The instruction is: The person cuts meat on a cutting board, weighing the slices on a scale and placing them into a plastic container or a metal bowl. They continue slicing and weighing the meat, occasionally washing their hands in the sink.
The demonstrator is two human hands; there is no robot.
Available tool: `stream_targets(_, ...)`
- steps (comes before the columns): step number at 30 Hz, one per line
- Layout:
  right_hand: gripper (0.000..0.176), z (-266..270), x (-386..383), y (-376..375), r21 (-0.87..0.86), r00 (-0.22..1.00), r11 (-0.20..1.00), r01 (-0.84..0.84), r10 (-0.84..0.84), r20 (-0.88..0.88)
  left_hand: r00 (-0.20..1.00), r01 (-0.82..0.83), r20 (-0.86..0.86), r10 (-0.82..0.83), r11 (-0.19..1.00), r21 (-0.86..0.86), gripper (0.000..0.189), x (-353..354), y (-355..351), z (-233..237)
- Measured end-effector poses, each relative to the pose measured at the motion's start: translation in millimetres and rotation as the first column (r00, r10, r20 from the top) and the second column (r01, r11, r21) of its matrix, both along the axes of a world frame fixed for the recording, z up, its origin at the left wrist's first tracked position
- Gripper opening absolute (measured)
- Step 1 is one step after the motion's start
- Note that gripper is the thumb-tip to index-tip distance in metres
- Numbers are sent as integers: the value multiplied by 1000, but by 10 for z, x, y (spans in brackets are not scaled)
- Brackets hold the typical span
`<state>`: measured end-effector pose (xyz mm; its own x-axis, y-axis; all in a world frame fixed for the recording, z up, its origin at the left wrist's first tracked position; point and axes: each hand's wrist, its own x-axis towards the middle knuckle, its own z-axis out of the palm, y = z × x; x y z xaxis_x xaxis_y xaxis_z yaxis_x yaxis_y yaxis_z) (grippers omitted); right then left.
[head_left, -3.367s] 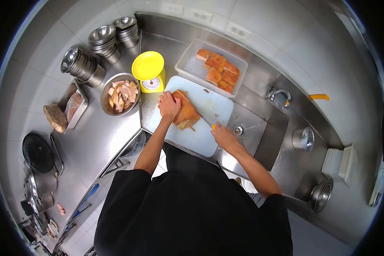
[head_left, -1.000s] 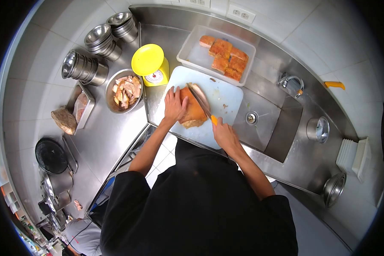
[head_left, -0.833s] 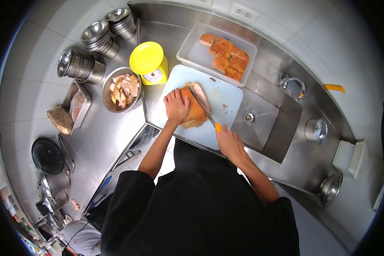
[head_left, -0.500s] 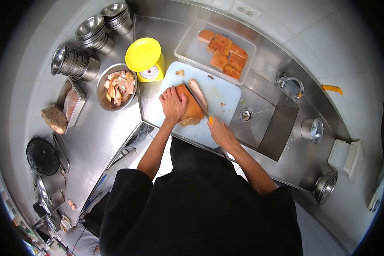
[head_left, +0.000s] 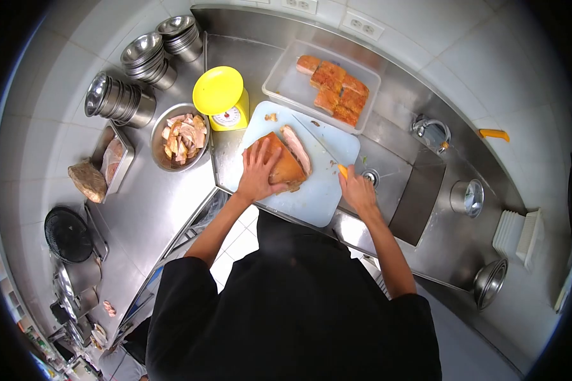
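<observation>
My left hand [head_left: 258, 173] lies over a block of roasted pork [head_left: 286, 169] with browned skin, fingers spread and thumb apart. The block rests on a pale blue cutting board [head_left: 311, 206]. Along its right side lies a cut slice of pork [head_left: 295, 145], pale on its face. My right hand [head_left: 358, 193] is closed round the yellow handle of a knife [head_left: 323, 146]. The blade points up and left over the board, to the right of the slice and apart from it. Small scraps [head_left: 271, 117] of meat lie near the board's top edge.
Behind the board stands a clear plastic tub [head_left: 279, 79] with several browned pork pieces. To the left are a yellow scale [head_left: 230, 117], a steel bowl [head_left: 165, 164] of cut meat and stacked steel containers [head_left: 149, 57]. A sink [head_left: 388, 190] lies to the right.
The knife has moved right, out from between block and slice. My left hand's fingers have spread wider on the pork. The slice now lies closer along the block.
</observation>
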<state>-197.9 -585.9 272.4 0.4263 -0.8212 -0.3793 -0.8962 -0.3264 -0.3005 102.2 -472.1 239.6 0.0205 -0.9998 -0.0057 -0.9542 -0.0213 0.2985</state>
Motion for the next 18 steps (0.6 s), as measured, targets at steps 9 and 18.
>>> stream_targets(9, 27, -970, 496, -536, -499, 973, 861, -102, 191, 130, 880, 47, 451, -147, 974, 224, 110, -331, 16, -88)
stream_targets(18, 44, -870, 1228, -224, 176, 946, 981, 83, -133, 296, 837, 389, 442, -322, 919, -68, 74, 396, 51, -466)
